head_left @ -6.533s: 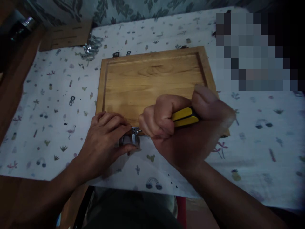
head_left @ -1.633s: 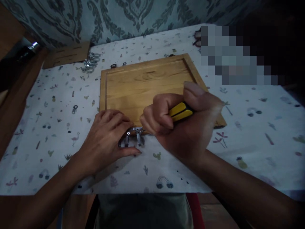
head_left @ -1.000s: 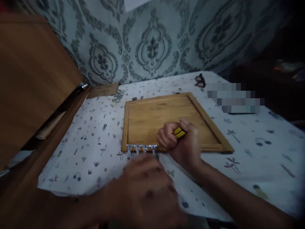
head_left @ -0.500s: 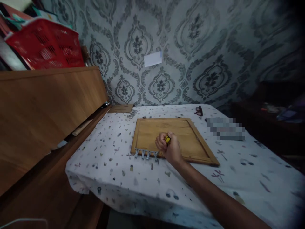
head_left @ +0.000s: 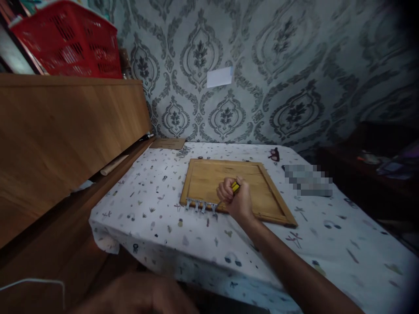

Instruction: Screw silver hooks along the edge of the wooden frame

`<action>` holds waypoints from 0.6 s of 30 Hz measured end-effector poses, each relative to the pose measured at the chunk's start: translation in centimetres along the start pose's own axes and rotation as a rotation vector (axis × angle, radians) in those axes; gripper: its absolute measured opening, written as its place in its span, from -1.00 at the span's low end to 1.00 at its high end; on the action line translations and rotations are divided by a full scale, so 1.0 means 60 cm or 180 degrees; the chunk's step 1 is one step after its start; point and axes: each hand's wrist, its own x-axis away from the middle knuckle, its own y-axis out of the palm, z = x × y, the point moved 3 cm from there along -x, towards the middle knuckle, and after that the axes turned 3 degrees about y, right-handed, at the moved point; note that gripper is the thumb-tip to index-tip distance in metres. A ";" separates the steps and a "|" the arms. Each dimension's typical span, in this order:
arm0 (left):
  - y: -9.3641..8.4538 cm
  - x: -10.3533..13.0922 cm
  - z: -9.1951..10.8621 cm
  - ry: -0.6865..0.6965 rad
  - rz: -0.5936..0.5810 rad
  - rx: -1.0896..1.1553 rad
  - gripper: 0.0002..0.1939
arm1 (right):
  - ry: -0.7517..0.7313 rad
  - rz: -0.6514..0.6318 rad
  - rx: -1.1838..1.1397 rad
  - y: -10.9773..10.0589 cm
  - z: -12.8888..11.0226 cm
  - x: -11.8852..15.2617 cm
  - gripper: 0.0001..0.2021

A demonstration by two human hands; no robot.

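The wooden panel [head_left: 225, 172] is lying flat on the cloth-covered tabletop [head_left: 147, 224], its frame side facing up. Four metal fittings [head_left: 197, 206] are sitting in a row along its near edge, toward the left end. Over the panel, just right of that row, the right hand [head_left: 241, 203] is holding a yellow-and-black handled tool [head_left: 235, 187]; its grip is closing firmly around the handle, the thin working end pointing down toward the last fitting. Whether the tip is touching that fitting, I cannot tell. Nearer the wearer than the panel and well apart from it, the left hand [head_left: 140, 294] is showing blurred and partly cut off, so I cannot tell whether its grip is holding anything.

Beyond the panel's far left corner, loose metal pieces [head_left: 183, 151] are lying beside a cardboard sheet [head_left: 167, 143]; beyond its far right corner, glasses [head_left: 274, 154] are resting.

The step in hand seems to be working on the fittings at the near edge. Continuing there would be calling for a seated tip and a steadied fitting.
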 end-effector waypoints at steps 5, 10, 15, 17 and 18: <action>-0.190 0.007 -0.098 -0.0568 0.1793 -0.0859 -0.56 | -0.0019 -0.0016 0.0014 -0.002 0.001 -0.001 -0.40; -0.356 -0.034 -0.248 -0.1257 0.2463 -0.1673 -0.67 | 0.0029 -0.0007 -0.0012 -0.001 -0.001 0.000 -0.41; -0.414 -0.072 -0.343 -0.1543 0.2625 -0.2085 -0.64 | 0.0091 0.0053 -0.0049 -0.002 -0.001 0.001 -0.43; -0.417 -0.081 -0.364 -0.1640 0.2608 -0.2181 -0.63 | 0.0103 0.0057 -0.0046 -0.002 -0.002 0.002 -0.43; -0.417 -0.085 -0.373 -0.1700 0.2595 -0.2217 -0.63 | 0.0107 0.0054 -0.0041 -0.001 -0.002 0.002 -0.43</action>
